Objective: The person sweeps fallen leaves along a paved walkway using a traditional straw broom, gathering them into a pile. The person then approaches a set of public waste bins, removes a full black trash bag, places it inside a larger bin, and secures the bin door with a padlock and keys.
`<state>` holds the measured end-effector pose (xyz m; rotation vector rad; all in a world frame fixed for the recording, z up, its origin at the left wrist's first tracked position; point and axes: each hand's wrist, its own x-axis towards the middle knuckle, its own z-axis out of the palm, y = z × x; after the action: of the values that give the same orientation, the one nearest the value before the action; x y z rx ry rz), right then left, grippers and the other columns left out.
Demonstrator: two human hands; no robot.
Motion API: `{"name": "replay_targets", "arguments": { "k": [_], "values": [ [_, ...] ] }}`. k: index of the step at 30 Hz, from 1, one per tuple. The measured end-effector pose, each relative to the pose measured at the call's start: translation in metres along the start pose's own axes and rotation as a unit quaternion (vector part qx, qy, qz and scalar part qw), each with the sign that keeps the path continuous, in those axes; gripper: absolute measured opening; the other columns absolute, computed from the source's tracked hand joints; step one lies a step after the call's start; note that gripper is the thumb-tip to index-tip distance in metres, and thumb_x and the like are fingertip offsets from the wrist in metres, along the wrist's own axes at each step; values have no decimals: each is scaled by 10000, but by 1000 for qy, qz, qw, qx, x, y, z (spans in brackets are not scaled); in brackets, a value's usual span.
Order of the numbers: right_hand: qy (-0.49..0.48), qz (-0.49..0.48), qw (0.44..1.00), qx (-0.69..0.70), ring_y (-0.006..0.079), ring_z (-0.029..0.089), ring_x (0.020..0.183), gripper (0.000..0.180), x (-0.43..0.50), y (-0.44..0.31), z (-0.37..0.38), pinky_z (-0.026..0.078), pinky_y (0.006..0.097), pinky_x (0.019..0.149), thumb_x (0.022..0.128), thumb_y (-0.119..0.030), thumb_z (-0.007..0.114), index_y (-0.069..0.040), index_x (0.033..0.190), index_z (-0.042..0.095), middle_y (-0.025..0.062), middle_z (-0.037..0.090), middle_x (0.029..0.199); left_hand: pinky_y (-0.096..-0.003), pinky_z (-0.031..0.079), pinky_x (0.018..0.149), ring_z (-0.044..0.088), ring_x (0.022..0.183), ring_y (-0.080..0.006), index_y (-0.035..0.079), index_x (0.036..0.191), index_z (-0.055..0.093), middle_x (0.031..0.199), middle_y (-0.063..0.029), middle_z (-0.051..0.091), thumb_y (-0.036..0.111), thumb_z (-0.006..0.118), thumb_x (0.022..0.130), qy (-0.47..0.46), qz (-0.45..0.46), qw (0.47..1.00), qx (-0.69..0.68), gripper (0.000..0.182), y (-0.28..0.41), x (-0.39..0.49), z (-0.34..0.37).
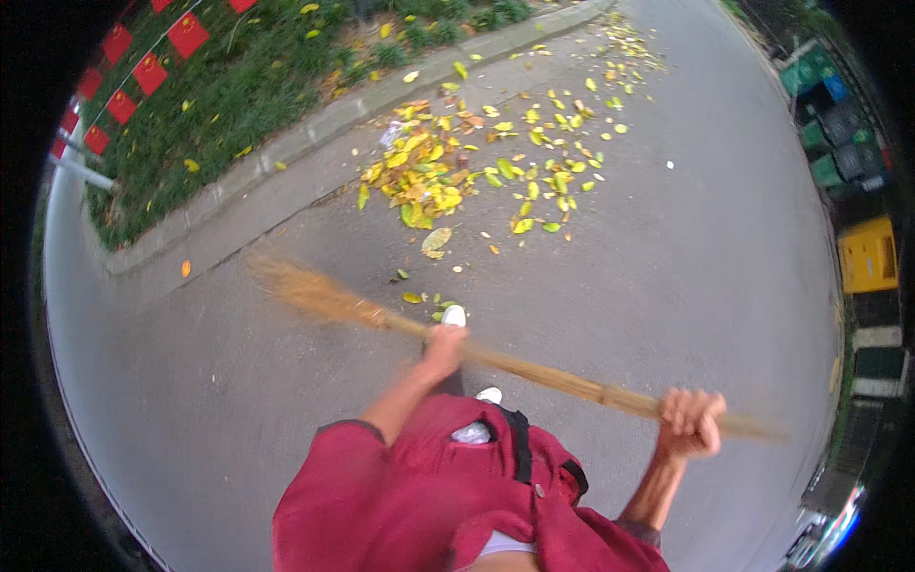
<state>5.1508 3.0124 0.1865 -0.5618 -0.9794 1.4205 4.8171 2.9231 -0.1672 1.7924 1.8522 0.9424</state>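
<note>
Both of my hands grip the pole of a long broom, which slants across the view. My left hand closes round the handle near the bristle end, its outline blurred. Near the upper end of the pole, my right hand is wrapped round it on the right. The brown bristle head is at the left, blurred, close over the asphalt; whether it touches the ground I cannot tell. Beyond it lies a heap of yellow and brown leaves, with more leaves scattered to its right.
A stone curb borders grass at the upper left, where strings of red flags hang from a line. Several green and dark bins and a yellow box stand along the right side. White shoes show below me.
</note>
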Motion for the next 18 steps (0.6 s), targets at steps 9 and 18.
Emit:
{"name": "replay_targets", "arguments": {
  "k": [9,18],
  "values": [
    [-17,-219,965,-141,122,340,502,273,60,-83,39,353,327,559,888,-125,485,-133,633,388,-9,366,576,-414,398,764,566,825,-287,105,744,525,756,-68,552,54,642,697,12,203,967,-155,136,121,293,60],
    [1,-149,988,-43,68,335,430,303,164,-117,-60,358,230,488,877,-64,650,-137,692,421,-33,340,520,-425,397,768,574,831,-274,96,799,591,773,-61,582,44,629,689,45,114,985,-119,128,122,301,-4]
  ]
}}
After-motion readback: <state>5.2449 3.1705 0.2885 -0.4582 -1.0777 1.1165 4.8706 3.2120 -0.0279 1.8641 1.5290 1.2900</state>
